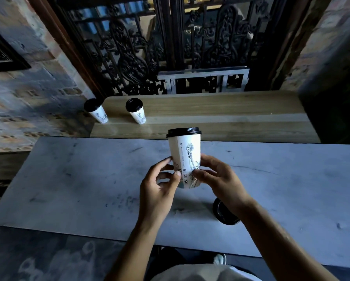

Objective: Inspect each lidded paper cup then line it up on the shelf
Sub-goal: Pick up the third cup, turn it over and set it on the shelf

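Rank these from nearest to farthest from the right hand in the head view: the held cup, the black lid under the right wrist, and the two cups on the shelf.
1. Held cup: in the right hand.
2. Black lid: on the table, under the wrist.
3. Shelf cup: the right one of the two.
4. Shelf cup: at the shelf's left end.

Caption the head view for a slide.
Both hands hold a lidded paper cup upright above the grey table; two cups line the shelf.
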`<state>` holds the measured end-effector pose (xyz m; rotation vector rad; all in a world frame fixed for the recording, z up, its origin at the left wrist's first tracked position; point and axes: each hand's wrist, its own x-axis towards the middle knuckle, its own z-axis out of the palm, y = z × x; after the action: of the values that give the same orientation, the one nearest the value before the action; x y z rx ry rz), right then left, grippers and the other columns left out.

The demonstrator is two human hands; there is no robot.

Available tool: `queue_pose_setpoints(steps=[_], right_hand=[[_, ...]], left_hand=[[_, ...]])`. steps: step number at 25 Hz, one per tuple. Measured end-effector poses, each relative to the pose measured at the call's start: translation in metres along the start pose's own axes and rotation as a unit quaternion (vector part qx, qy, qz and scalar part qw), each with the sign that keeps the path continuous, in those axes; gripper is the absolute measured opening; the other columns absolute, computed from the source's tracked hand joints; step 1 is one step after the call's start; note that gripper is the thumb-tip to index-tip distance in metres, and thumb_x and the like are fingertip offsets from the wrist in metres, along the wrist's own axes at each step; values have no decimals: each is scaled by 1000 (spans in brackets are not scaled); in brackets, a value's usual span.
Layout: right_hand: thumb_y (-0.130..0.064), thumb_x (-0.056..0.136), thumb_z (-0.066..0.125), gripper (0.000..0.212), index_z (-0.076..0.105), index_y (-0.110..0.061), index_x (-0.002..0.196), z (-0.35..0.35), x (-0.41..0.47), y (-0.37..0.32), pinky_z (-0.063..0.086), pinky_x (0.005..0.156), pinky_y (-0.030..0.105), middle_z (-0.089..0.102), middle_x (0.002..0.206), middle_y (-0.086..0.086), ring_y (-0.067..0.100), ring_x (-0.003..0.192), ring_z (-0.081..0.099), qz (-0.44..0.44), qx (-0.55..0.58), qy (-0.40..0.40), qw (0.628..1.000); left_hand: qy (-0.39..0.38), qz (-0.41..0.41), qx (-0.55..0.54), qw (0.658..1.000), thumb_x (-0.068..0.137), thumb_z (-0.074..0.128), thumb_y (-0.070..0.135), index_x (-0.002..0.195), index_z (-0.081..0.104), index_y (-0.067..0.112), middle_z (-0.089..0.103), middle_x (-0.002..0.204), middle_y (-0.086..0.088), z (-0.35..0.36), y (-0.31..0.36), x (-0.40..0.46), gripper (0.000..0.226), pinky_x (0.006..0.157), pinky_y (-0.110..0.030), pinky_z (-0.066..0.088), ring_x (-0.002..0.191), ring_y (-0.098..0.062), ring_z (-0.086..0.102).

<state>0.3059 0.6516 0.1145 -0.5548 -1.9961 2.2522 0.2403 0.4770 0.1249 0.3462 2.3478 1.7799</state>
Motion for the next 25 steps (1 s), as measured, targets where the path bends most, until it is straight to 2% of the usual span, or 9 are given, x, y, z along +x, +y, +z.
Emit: queue_pose_setpoints(steps=[3,6,10,12,14,19,21,23,25], right_hand=[[-1,94,71,43,61,-6,135,-12,4,0,59,78,19,74,122,1,1,95,76,16,-32,2,999],[-6,91,76,51,60,-13,139,-20,18,0,61,84,24,73,125,-2,4,102,76,18,-77,-7,997],[-20,86,81,52,63,-29,134,-26,50,-7,61,82,22,72,122,-12,-7,90,72,1,-168,-12,986],[-23,84,80,54,61,-32,134,-26,70,-7,61,83,24,70,123,-12,-2,91,72,0,-176,2,984],[-20,85,80,58,57,-28,138,-26,92,-4,62,83,26,70,125,-6,5,95,74,21,-187,18,982],[-16,78,73,63,52,-22,138,-29,172,7,60,91,37,69,134,-1,13,102,75,103,-209,26,972],[-22,70,67,63,53,-20,132,-29,218,15,58,85,36,69,131,3,17,106,72,129,-213,52,967],[-35,58,59,71,51,-24,128,-32,269,32,58,93,47,67,130,6,24,116,68,132,-211,77,966],[-33,60,60,75,48,-25,133,-37,315,51,55,99,53,66,132,5,28,120,67,115,-228,99,962]], left_hand=[[0,-11,-4,1000,86,75,19,124,66,23,75,108,4,9,2,1,39,75,-26,60,96,-12,73],[-6,-28,0,1000,87,74,8,121,65,27,75,107,6,19,1,10,40,76,-21,58,96,-9,72],[-8,-40,8,999,88,72,13,121,65,29,73,112,6,25,-9,37,38,85,-38,61,101,-11,72],[-16,-57,-1,998,84,70,23,119,66,33,74,110,9,28,-18,59,36,87,-47,61,102,-12,73],[-24,-71,-9,997,83,69,25,114,66,38,74,110,9,33,-24,86,35,88,-49,61,101,-11,73],[-79,-127,-24,988,81,69,11,108,66,32,74,114,5,55,-51,171,35,100,-43,56,106,-9,71],[-106,-145,-22,983,76,66,8,100,63,32,74,112,3,69,-72,218,34,97,-40,56,107,-9,70],[-113,-155,-30,981,70,64,10,99,58,28,73,112,0,88,-91,266,35,89,-34,54,109,-11,70],[-111,-156,-54,980,68,62,6,103,55,25,69,119,-4,108,-114,307,41,91,-32,54,116,-16,68]])
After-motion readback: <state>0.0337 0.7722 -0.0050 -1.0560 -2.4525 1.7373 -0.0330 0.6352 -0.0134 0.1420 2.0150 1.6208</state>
